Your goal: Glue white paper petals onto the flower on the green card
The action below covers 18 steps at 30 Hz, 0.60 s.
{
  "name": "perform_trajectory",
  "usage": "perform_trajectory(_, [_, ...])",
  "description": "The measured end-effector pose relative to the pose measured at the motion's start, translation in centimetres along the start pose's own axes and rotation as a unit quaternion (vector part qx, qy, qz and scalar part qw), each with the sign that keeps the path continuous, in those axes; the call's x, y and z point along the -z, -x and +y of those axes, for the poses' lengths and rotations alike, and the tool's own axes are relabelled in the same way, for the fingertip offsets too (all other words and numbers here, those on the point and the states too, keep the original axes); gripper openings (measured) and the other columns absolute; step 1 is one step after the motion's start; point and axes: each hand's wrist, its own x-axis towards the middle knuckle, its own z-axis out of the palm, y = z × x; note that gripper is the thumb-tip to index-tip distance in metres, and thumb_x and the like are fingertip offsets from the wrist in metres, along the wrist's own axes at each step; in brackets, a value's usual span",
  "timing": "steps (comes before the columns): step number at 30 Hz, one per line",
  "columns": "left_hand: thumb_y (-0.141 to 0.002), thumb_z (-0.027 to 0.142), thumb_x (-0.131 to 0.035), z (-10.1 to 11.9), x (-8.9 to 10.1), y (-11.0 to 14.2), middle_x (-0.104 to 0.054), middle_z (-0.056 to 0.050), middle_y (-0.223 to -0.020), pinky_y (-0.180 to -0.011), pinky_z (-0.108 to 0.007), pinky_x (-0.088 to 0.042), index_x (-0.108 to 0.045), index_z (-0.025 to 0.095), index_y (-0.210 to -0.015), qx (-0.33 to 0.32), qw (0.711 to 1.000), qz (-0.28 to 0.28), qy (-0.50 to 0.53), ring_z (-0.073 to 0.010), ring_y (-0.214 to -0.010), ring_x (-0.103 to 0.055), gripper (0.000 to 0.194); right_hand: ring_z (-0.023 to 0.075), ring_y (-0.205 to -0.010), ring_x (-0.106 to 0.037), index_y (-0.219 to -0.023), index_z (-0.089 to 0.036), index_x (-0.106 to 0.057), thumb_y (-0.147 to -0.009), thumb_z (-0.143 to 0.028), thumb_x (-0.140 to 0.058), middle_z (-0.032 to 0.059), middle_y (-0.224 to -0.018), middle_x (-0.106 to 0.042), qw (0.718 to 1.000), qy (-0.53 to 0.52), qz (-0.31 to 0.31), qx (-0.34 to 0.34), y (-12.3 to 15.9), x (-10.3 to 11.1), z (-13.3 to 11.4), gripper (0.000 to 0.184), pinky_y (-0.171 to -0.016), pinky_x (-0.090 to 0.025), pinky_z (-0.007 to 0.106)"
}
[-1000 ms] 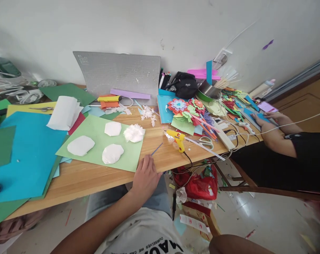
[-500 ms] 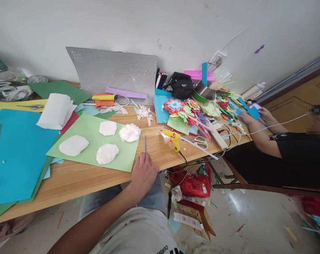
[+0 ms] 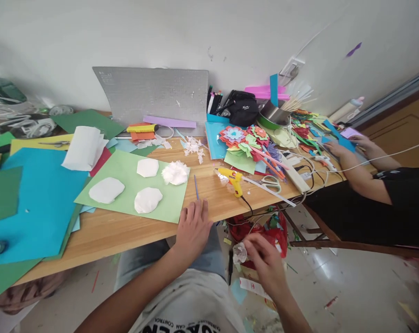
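The right hand point(image 3: 264, 261) hangs past the table's near edge, half curled with thumb and forefinger close together; whether anything is between them cannot be told. Its fingertips overlap the view of some crumpled plastic point(image 3: 239, 253), and behind it lies a red bag point(image 3: 282, 236). The left hand point(image 3: 194, 226) rests palm down on the edge of the table point(image 3: 126, 227), fingers nearly straight and slightly parted, gripping nothing visible. A thin blue stick point(image 3: 196, 186) lies on the wood just beyond it, its near end meeting the fingertips; touch is too fine to tell. Left of the stick, a light green sheet point(image 3: 128, 178) bears three flat white pieces point(image 3: 148, 200) and a fluffy white tuft point(image 3: 175, 173). To the right lie a yellow glue gun point(image 3: 231, 177) and scissors point(image 3: 274, 183). Farther back are white scraps point(image 3: 193, 146) and paper flowers point(image 3: 234, 135), then a grey mat point(image 3: 154, 95) leaning on the wall point(image 3: 154, 32).
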Motion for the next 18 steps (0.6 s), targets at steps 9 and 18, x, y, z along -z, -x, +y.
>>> perform_trajectory(9, [-0.099, 0.042, -0.037, -2.7, 3.8, 3.3, -0.061, -0.003, -0.074, -0.059, -0.025, -0.048, -0.046, 0.015, -0.139, 0.145, 0.796, -0.072, 0.584, -0.0138, -0.064, -0.056, 0.049, 0.0243, -0.098, -0.068, -0.117, -0.017, -0.061, -0.095, -0.051, -0.039, 0.0153, -0.107, -0.072, 0.843, -0.471, -0.218, -0.141, -3.0, -6.9, -5.4, 0.047, -0.085, -0.050, 0.039])
perform_trajectory(18, [-0.083, 0.026, -0.067, -4.4, 4.9, 2.7, -0.057, -0.008, -0.104, -0.066, -0.026, -0.048, -0.071, 0.021, -0.106, 0.106, 0.873, 0.111, 0.463, -0.0144, -0.083, -0.055, 0.024, 0.0263, -0.114, -0.062, -0.116, -0.018, -0.063, -0.094, -0.054, -0.039, 0.0151, -0.118, -0.068, 0.827, -0.489, -0.248, -0.126, -2.2, -8.3, -6.4, 0.049, -0.104, -0.040, 0.048])
